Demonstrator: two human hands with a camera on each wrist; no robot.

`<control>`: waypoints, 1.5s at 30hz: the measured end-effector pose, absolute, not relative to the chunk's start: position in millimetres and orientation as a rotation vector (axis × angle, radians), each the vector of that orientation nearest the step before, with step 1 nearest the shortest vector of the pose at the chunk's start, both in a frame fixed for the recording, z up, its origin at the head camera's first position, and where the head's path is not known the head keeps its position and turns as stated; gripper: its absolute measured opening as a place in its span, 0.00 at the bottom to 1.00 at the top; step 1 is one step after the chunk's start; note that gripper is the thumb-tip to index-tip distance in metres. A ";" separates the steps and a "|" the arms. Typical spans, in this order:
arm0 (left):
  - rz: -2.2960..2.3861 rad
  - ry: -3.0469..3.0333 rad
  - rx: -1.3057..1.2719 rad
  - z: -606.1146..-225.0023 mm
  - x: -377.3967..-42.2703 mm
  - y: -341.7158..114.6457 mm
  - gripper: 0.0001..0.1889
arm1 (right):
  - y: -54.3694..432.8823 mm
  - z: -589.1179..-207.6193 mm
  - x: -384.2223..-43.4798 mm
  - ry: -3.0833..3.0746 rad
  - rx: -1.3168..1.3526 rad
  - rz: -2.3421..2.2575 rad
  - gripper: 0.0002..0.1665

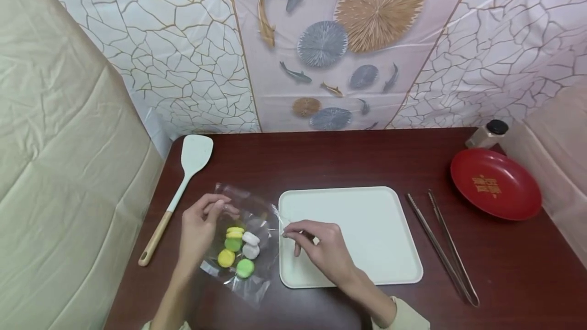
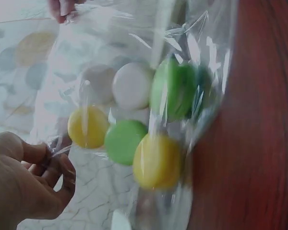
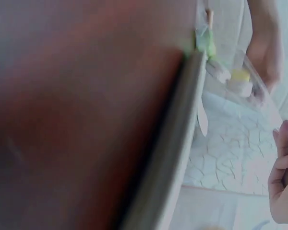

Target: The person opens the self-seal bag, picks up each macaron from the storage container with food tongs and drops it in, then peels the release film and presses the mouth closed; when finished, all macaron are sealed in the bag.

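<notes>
A clear plastic bag [image 1: 270, 264] holds several macarons: yellow ones [image 1: 226, 258], green ones [image 1: 245, 268] and white ones [image 1: 250, 251]. At its upper left edge my left hand [image 1: 199, 225] pinches the film between thumb and fingers, which the left wrist view shows closely. My right hand [image 1: 323, 248] pinches the bag's right edge, above the left side of a white tray [image 1: 362, 238]. Film stretches between the two hands in the right wrist view. The macarons lie loosely clustered inside, some overlapping.
Left of the bag lies a spatula [image 1: 197, 152] with a pale head and wooden handle. Metal tongs [image 1: 469, 293] rest right of the tray. Farther right are a red oval plate [image 1: 518, 187] and a black-lidded jar [image 1: 483, 137]. Fabric walls border the dark red table [image 1: 348, 159].
</notes>
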State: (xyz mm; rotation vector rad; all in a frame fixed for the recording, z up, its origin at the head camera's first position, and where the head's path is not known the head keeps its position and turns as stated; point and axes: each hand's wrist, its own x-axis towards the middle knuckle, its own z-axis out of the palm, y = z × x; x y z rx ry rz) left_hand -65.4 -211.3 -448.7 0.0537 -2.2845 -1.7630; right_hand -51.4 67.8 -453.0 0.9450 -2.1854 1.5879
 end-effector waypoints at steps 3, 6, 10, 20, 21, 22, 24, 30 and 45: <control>-1.874 -2.202 0.061 -439.4 -55.4 -219.6 0.10 | 68.8 -446.3 -60.1 -2.153 0.948 1.597 0.14; -1.950 -2.140 0.040 -431.9 -48.0 -228.0 0.11 | 67.9 -439.7 -67.7 -2.119 0.969 1.579 0.17; -2.058 -2.069 -0.115 -427.4 -41.6 -241.0 0.11 | 64.5 -430.6 -73.8 -2.075 1.004 1.559 0.18; -2.000 -2.012 -0.318 -435.9 -38.2 -240.2 0.11 | 67.9 -426.1 -82.4 -2.098 1.060 1.511 0.22; -2.005 -2.000 -0.330 -436.4 -38.5 -239.4 0.12 | 68.9 -425.4 -82.9 -2.116 1.067 1.503 0.23; -2.001 -2.006 -0.325 -436.6 -38.9 -239.5 0.13 | 69.8 -424.7 -83.2 -2.138 1.069 1.493 0.24; -2.031 -1.995 -0.326 -436.6 -39.7 -239.6 0.14 | 71.5 -422.7 -83.6 -2.172 1.060 1.434 0.25; -2.091 -1.958 -0.299 -433.2 -39.2 -233.8 0.15 | 60.7 -403.5 -83.5 -2.121 1.010 1.034 0.24; -1.553 -2.188 -0.166 -415.2 -30.7 -213.0 0.10 | -34.6 -387.1 -95.3 -1.976 1.320 0.435 0.20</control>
